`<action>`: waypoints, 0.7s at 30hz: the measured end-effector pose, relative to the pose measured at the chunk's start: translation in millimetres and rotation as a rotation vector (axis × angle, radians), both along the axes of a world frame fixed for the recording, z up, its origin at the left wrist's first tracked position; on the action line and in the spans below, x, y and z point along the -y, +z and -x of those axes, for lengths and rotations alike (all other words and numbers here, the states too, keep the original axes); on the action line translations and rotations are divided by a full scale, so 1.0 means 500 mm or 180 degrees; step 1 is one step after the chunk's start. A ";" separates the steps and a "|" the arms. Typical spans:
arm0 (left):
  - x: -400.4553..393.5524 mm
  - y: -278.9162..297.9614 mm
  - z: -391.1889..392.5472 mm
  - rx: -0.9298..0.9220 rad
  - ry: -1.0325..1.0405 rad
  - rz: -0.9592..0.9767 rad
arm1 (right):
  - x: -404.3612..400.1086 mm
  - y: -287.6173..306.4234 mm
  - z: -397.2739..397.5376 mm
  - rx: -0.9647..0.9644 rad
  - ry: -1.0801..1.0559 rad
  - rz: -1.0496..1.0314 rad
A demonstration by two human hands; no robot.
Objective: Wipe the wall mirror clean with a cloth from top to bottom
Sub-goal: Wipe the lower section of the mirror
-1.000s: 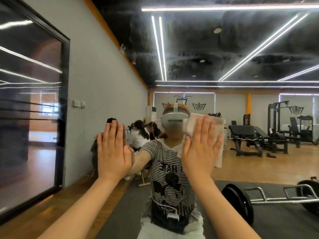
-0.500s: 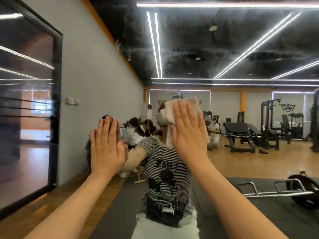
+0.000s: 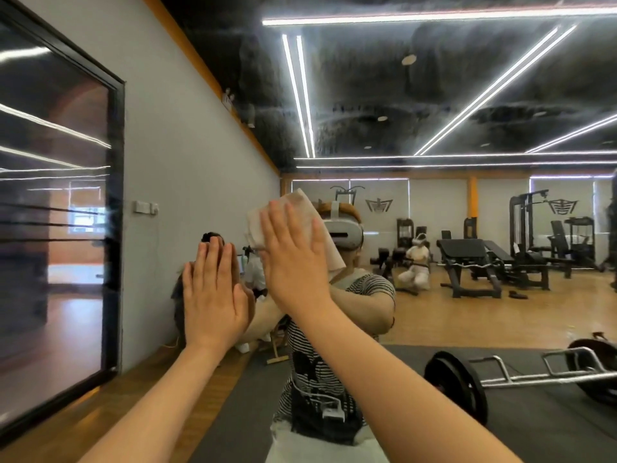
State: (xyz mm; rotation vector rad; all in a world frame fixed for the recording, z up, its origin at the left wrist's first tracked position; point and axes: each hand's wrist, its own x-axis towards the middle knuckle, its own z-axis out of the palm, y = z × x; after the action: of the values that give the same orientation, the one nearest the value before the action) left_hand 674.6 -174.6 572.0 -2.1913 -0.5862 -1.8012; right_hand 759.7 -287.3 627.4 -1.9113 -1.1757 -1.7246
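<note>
The large wall mirror [image 3: 434, 95], a glass surface that fills most of the view, is seen to carry faint smears across its upper part, over the reflected dark ceiling; a pale, off-white folded cloth [image 3: 300, 208] is pressed flat against the glass by the right hand [image 3: 293, 259], at about the height of the reflected head; the fingers of that hand are held straight and slightly spread over the cloth, not curled round it, and the cloth's upper corner and lower right edge are left showing beyond the palm. The left hand [image 3: 213, 295] is laid flat on the mirror just to the left of and a little below the right one, with fingers straight and close together and nothing held beneath it; the two hands are nearly touching at the thumb side.

In the glass, the reflection of a person in a black-and-white striped shirt [image 3: 320, 362] and a white headset [image 3: 344, 232] is seen behind the hands; a black-plated barbell with a chrome frame [image 3: 500, 375] is reflected on the dark mat at lower right; black weight benches [image 3: 474, 262] are reflected on the wooden floor farther back. A dark-framed glass panel [image 3: 56, 212] is set in the grey wall at the left.
</note>
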 end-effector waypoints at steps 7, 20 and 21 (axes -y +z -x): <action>0.004 0.003 0.002 -0.0012 -0.0016 0.0024 | 0.164 0.000 -0.120 -0.0279 -0.0122 -0.0164; 0.012 0.004 0.003 -0.0060 -0.0024 0.0078 | 0.225 -0.023 -0.122 -0.1439 -0.0070 -0.0948; 0.011 0.003 0.004 -0.0065 -0.0023 0.0077 | 0.204 -0.034 -0.109 -0.1251 -0.0001 -0.0674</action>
State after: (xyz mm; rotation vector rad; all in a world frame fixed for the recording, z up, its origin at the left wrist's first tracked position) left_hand 672.9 -179.9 573.7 -2.2276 -0.5995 -1.7822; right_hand 814.0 -389.4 610.3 -1.9944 -0.8135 -1.3269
